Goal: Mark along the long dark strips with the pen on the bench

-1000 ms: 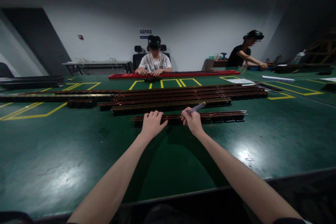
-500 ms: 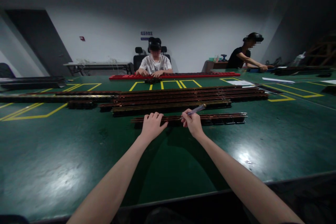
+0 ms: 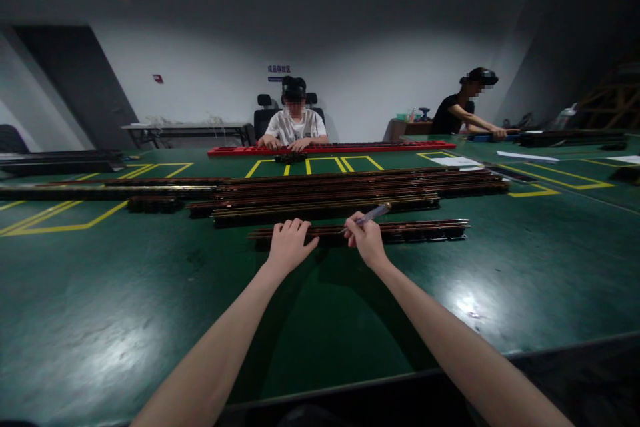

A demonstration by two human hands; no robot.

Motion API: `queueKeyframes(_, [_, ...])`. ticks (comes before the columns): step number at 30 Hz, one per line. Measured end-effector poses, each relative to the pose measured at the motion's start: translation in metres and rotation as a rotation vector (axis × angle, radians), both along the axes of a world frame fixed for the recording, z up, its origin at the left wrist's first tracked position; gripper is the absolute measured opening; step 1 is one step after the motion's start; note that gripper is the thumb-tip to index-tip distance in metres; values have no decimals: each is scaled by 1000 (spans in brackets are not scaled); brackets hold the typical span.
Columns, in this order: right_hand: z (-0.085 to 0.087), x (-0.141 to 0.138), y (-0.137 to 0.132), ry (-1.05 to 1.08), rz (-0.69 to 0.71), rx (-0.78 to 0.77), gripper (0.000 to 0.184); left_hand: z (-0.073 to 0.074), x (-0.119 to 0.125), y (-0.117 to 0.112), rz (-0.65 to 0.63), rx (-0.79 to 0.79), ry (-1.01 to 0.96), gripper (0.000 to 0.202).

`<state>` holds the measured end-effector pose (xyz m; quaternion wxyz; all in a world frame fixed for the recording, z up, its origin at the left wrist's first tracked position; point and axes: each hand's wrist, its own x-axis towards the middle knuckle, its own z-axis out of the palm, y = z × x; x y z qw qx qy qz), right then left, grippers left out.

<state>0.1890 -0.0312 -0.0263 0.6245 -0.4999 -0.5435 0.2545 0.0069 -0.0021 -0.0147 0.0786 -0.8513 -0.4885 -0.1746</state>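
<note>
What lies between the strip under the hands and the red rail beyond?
In the head view: long dark strips, yellow lines on the table, white paper, and a small dark piece by the red rail.

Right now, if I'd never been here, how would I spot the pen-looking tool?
Start at the green table, then find the person's right hand at the nearest dark bar. The pen-like tool slants up from that hand, short and pale, unlike the long bars behind.

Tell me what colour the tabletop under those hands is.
The tabletop is dark green, with yellow lines; the head view shows it best.
</note>
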Motion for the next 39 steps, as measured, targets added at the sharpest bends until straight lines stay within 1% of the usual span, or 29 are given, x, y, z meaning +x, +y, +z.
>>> queueKeyframes(15, [1,0,-2,18,19,-16,36,-2,-1,1,16,-15,3,40])
queueKeyframes(28, [2,0,-2,17,25,-23,40,0,0,0,28,-6,32,40])
queueKeyframes(39, [3,0,-3,-9,27,-14,40,-4,0,3,14,10,16,40])
